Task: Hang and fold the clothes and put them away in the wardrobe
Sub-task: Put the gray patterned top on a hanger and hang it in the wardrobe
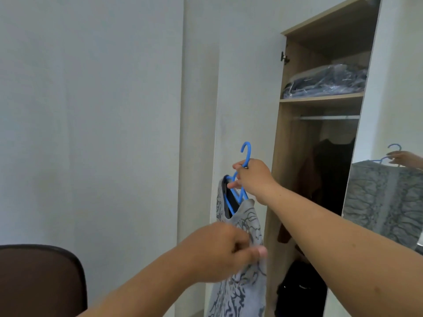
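A blue plastic hanger (246,152) carries a grey garment with a dark swirling print (245,282). My right hand (254,179) grips the hanger just below its hook and holds it up in front of the open wardrobe (283,156). Lower down, my left hand (219,250) pinches the garment's fabric at its front. Inside the wardrobe a metal rail (329,117) runs under a shelf (320,99). Dark clothes (332,170) hang from the rail.
A clear plastic bag of folded dark clothes (327,81) lies on the upper shelf. The mirrored door (389,156) at the right reflects the hanger and garment. A dark brown chair back (41,280) stands at the lower left. A pale wall fills the left.
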